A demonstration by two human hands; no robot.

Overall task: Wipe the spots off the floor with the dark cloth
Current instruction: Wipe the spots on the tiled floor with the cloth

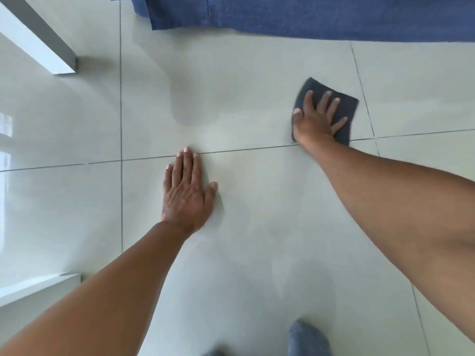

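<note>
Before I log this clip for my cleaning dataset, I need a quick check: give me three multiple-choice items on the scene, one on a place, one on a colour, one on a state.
1. Where does the dark cloth lie?
A. Under the right hand
B. Under the left hand
C. Draped over the table leg

2. What colour is the hanging fabric at the top?
A. Red
B. Blue
C. Yellow

3. How is the left hand placed?
A. Closed in a fist
B. Lifted in the air
C. Flat on the floor, holding nothing

Answers:
1 A: the right hand presses spread fingers on the cloth, just beyond a grout line.
2 B: the fabric is plainly blue.
3 C: the palm lies flat on the pale floor, fingers extended.
</note>
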